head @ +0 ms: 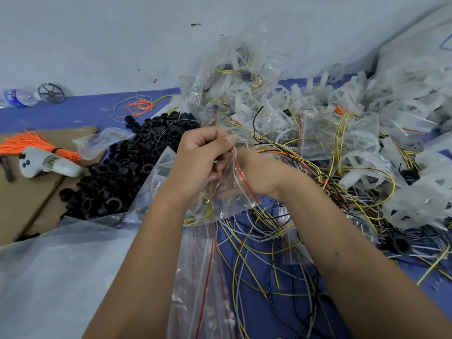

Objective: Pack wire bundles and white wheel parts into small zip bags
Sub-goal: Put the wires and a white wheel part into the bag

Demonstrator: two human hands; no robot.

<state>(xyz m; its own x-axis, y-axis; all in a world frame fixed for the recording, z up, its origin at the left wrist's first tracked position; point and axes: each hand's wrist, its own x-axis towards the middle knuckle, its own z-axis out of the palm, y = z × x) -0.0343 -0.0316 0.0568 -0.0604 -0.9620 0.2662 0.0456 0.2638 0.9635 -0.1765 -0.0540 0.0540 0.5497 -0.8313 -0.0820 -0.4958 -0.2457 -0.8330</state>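
Zip bag [234, 184] amid loose wires [264, 243]

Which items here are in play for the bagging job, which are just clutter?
In play: small zip bag gripped by left hand and right hand; loose wires; white wheel parts.

Clutter: black rings; orange ties; water bottle; cardboard.

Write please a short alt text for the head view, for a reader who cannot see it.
Two hands, left hand and right hand, pinch a small clear zip bag with a red seal line. Around them lie yellow and black wires, black rings and filled bags.
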